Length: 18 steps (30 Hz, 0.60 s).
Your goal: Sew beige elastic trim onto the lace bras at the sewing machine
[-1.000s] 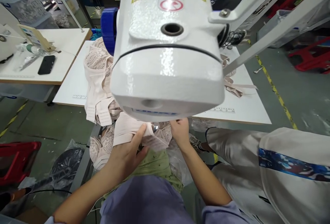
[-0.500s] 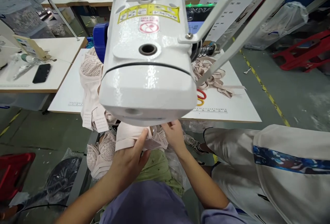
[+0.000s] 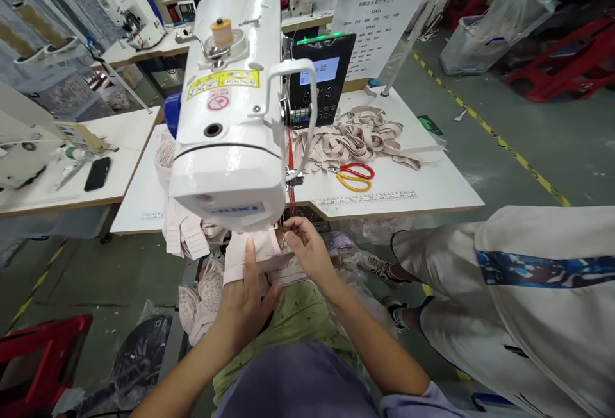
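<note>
My left hand (image 3: 245,296) holds a pale pink bra (image 3: 254,248) at the front of a white sewing machine (image 3: 230,168). Its index finger lies stretched along the band and the thumb sits apart to the right; the other fingers are partly hidden. My right hand (image 3: 310,254) has bent fingers at the bra's right end, close under the machine head, with thumb and index finger at the fabric edge. The needle area is mostly hidden by the head. More lace bras (image 3: 206,296) hang beside my left wrist, and others (image 3: 185,225) lie on the table's left part.
On the white table (image 3: 432,190) are scissors (image 3: 355,175) with red and yellow handles, a heap of beige straps (image 3: 360,136) and a control panel (image 3: 319,78). A person in light trousers (image 3: 446,258) stands close at my right. A phone (image 3: 97,174) lies on the left table.
My view has shifted back and tilted up, showing the scissors, straps and panel more fully. Both hands stay at the bra; my right fingers now look more bent and raised at its edge.
</note>
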Tool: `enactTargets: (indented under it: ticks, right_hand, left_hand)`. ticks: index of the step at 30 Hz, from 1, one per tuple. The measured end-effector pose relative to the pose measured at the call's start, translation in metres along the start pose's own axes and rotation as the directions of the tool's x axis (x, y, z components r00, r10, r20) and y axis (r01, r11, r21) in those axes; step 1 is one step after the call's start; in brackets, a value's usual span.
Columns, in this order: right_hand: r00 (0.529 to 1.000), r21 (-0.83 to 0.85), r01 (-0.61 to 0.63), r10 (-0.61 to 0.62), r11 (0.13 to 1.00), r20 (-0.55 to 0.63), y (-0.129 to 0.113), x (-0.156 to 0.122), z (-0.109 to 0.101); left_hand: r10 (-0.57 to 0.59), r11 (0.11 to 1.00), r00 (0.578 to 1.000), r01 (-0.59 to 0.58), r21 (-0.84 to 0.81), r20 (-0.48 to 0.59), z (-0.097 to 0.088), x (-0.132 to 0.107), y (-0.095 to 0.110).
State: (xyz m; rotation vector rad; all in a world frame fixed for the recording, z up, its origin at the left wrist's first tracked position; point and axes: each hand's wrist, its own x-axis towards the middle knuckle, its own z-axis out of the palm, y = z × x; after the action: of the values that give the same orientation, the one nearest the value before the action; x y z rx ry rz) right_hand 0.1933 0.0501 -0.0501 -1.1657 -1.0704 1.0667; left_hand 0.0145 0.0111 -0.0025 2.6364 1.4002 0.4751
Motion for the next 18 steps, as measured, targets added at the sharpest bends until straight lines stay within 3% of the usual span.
enactTargets:
  ticks: [4,7,12,18]
  right_hand:
    - [0.999,-0.116,0.016,-0.011,0.993,0.046,-0.012,-0.029,-0.003]
    - [0.995,-0.089,-0.076,0.082,0.993,0.063,-0.017,-0.054,-0.007]
    - [0.981,0.024,-0.184,0.182,0.983,0.068,-0.019,-0.082,-0.019]
    - [0.961,0.088,-0.260,0.249,0.961,0.118,-0.021,-0.088,-0.026]
  left_hand:
    - [0.052,0.989,0.993,-0.037,0.142,-0.104,0.009,-0.014,0.019]
    - [0.133,0.981,0.988,-0.121,0.149,-0.074,0.018,-0.033,0.042]
    - [0.140,0.986,0.990,-0.137,-0.097,0.024,0.028,-0.056,0.058]
    - [0.079,0.915,0.961,0.036,-0.401,0.266,0.025,-0.064,0.046]
